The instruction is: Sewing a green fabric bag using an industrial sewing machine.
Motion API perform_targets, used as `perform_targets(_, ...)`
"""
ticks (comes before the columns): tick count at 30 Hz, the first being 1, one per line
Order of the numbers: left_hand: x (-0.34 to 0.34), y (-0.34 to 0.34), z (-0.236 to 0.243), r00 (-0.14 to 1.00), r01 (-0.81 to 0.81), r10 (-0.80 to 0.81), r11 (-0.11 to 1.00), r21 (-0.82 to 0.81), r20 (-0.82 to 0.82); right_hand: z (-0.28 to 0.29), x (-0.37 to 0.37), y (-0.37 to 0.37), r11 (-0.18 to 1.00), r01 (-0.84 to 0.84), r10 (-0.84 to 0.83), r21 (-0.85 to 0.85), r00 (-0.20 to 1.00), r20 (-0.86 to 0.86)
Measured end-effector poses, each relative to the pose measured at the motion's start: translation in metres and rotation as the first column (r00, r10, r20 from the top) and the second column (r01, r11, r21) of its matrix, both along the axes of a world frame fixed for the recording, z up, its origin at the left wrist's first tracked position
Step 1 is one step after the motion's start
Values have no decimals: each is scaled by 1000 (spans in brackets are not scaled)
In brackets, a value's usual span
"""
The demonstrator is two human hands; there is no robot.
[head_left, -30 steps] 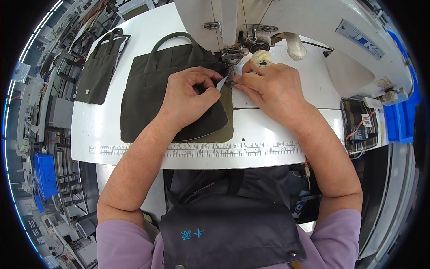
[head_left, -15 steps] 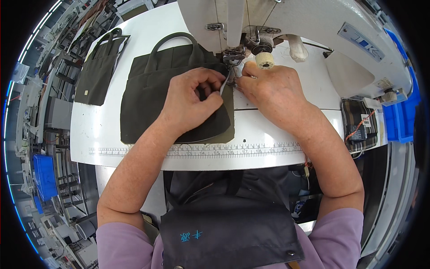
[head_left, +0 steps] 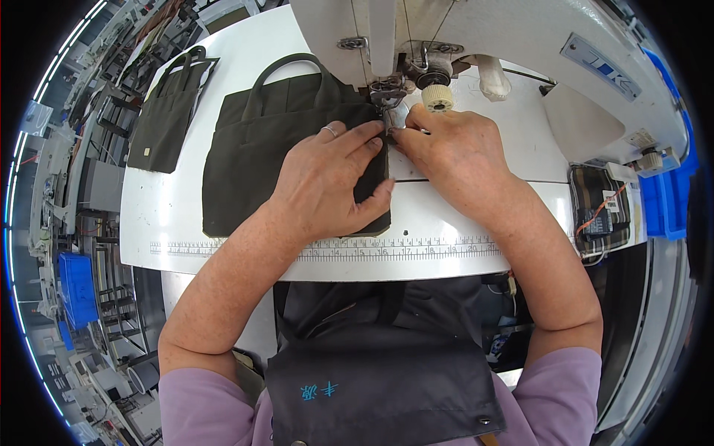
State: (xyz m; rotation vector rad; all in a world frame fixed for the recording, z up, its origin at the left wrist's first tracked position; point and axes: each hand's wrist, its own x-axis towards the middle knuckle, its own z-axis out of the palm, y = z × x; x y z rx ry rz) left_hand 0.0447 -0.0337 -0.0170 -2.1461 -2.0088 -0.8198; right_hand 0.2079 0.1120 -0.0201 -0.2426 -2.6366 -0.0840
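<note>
A dark olive fabric bag panel (head_left: 245, 171) with a looped handle lies flat on the white table, its right edge at the needle area of a sewing machine (head_left: 386, 93). My left hand (head_left: 323, 175) rests on the panel's right side, fingers stretched toward the needle and thumb spread apart. Just right of the presser area, my right hand (head_left: 454, 145) is closed, thumb and index finger together by the fabric edge. What it pinches, if anything, is hidden. A small pale, shiny piece (head_left: 399, 115) shows beside its fingertips.
Another dark olive bag piece with handles (head_left: 167, 111) lies at the table's left. A printed ruler strip (head_left: 335, 251) runs along the front edge. The machine's white arm (head_left: 520, 37) spans the far right. A plaid pouch (head_left: 595, 204) and blue bins (head_left: 662, 201) stand at right.
My left hand has let go of the lifted panel edge and flattened out on the fabric. The panel's right edge now lies down over the lower layer. My right hand has barely moved.
</note>
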Motion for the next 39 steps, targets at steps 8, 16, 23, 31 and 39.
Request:
perform_targets(8,-8,-2,-6,993,111,-114,988,-103,-25,-2,0,0,1000,-6,6,-20,1000,-25)
perform_targets(16,-21,-7,2,981,152,-174,966,-208,-92,-1,2,0,1000,24,-24,-18,1000,10)
perform_targets(23,-19,-10,5,958,166,-185,981,-104,-219,7,12,5,976,30,-44,-217,997,-59)
perform_targets(31,-24,-13,-6,971,229,-231,973,-39,-63,1,10,2,962,-101,122,-254,990,70)
perform_targets(39,-32,-4,-9,975,217,-219,976,-33,-37,3,4,-1,978,-18,44,-206,992,122)
